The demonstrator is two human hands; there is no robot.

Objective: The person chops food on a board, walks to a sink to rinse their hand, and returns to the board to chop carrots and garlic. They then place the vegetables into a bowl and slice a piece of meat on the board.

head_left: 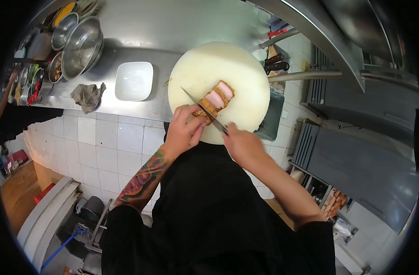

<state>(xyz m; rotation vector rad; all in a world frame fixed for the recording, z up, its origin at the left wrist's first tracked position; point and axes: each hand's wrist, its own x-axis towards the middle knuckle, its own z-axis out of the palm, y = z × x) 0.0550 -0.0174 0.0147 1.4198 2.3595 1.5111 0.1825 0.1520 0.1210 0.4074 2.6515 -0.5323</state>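
Observation:
A round white cutting board (244,68) lies on the steel counter. On it rests a piece of browned, crusted meat (215,99), with slices parted at its upper end and pale pink cut faces showing. My left hand (185,129) presses its bent fingers on the lower end of the meat. In my right hand (244,144) is the handle of a knife (196,101), its blade lying slantwise across the meat beside my left fingertips. The blade's lower edge is hidden against the meat.
On the steel counter (140,23) are a square white bowl (134,81), a crumpled grey cloth (88,97) and large metal bowls (82,48) at the left. Dark-handled knives (277,63) hang right of the board. A metal shelf edge (324,41) juts in at the upper right.

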